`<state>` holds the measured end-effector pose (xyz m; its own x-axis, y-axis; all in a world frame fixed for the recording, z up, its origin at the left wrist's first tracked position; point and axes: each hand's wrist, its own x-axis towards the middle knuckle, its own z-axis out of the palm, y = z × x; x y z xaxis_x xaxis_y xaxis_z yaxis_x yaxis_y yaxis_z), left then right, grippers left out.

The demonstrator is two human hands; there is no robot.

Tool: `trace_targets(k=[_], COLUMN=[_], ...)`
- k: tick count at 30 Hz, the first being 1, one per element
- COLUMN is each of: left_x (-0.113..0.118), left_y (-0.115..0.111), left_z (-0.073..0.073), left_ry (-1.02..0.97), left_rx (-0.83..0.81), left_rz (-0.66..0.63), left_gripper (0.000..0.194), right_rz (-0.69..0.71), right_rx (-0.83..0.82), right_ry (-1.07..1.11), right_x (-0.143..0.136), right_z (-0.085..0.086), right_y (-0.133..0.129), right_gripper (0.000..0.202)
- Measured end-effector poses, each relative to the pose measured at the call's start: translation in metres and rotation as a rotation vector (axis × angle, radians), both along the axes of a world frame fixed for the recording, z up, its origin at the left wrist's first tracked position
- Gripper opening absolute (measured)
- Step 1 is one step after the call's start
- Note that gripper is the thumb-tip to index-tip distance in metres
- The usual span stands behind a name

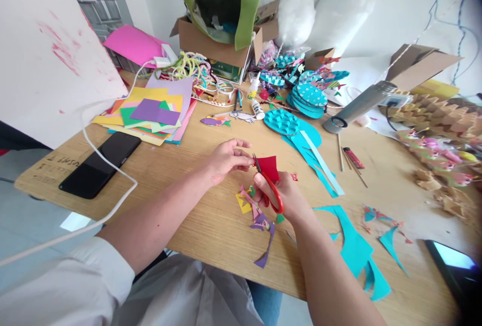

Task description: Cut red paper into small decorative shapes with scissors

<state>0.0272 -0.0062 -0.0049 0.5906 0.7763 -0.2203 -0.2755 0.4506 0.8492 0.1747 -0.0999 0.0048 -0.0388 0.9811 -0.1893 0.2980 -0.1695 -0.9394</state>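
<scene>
My right hand (280,193) is wrapped round red-handled scissors (275,196), whose blades point up and to the left. Against the blades lies a piece of red paper (268,167), partly covered by the scissors and my right hand. The fingertips of my left hand (230,161) pinch together at the left edge of the red paper, by the blade tips. Purple, yellow, pink and green scraps (264,225) are scattered on the table just below my right hand.
Coloured sheets (156,112) and a black phone (101,165) lie at left, with a white cable (109,156) crossing there. Blue paper pieces (354,245) lie right of my right forearm. A metal flask (359,106), glue bottles (258,109) and a cardboard box (218,49) stand farther back.
</scene>
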Motion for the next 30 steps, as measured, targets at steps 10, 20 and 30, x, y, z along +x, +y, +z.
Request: trace_targets(k=[10, 20, 30], left_x=[-0.0001, 0.0009, 0.0009], left_y=[0.0005, -0.0003, -0.0008], left_z=[-0.0004, -0.001, -0.0005], left_ry=[-0.003, -0.005, -0.008], left_rx=[0.002, 0.008, 0.01], left_rz=[-0.001, -0.005, -0.002], left_gripper=[0.042, 0.043, 0.041], right_rz=[-0.015, -0.03, -0.025], right_rx=[-0.03, -0.03, -0.042], right_ry=[-0.007, -0.05, -0.026], right_x=[0.0007, -0.0027, -0.0028], right_z=[0.0013, 0.0042, 0.0058], right_y=[0.0007, 0.0013, 0.0013], right_gripper=[0.046, 0.048, 0.047])
